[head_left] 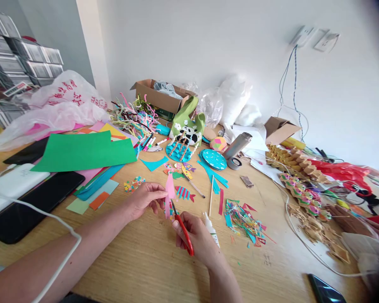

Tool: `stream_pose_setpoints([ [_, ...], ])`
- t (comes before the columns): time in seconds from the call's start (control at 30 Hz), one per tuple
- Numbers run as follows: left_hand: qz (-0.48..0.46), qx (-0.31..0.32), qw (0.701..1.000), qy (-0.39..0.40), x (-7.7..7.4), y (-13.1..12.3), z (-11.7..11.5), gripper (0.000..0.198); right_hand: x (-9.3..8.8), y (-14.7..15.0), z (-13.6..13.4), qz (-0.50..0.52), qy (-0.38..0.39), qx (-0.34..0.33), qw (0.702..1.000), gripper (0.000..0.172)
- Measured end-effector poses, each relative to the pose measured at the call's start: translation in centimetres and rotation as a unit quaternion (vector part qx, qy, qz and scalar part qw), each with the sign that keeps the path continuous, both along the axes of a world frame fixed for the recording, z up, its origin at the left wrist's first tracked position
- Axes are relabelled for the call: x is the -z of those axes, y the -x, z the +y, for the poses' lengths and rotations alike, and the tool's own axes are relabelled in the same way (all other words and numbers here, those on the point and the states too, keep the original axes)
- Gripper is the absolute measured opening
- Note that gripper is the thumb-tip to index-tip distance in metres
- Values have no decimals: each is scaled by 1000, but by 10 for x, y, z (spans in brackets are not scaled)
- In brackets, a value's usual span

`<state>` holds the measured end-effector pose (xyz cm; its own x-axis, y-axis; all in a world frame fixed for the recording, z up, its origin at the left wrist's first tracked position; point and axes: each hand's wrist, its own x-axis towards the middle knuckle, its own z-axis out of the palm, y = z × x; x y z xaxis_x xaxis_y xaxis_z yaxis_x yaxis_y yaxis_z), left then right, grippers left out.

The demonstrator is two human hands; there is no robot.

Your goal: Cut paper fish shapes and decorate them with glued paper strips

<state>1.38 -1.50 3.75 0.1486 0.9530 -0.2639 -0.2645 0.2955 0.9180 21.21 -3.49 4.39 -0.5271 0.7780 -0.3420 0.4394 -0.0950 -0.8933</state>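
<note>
My left hand (148, 199) pinches a narrow piece of pink paper (169, 186) between thumb and fingers above the wooden table. My right hand (197, 235) is closed round the red handles of a pair of scissors (187, 239). The scissor blades point up and away from me, against the pink paper's lower right edge. Just beyond lies a striped red and blue paper fish (185, 193), with several other patterned paper fish (187, 170) farther back. A white glue bottle (211, 229) lies beside my right hand, partly hidden by it. Small paper dots (134, 184) lie left of the pink paper.
Cut paper scraps (244, 221) lie to the right, near a thin wooden stick (211, 195). Coloured sheets, including green paper (82, 150), and a black phone (34, 206) are at left. A white cable (77, 235) crosses over my left forearm. A steel flask (238, 145) stands behind.
</note>
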Motion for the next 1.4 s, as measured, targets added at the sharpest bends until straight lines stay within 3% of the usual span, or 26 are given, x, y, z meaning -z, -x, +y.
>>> stream_pose_setpoints([
  [0.33,-22,-37,999,20,2,-9,-4,27,13,17,-7,83,18,57,995,47],
  [1.4,5,-59,998,16,3,-14,-9,26,21,25,-10,104,9,97,990,52],
])
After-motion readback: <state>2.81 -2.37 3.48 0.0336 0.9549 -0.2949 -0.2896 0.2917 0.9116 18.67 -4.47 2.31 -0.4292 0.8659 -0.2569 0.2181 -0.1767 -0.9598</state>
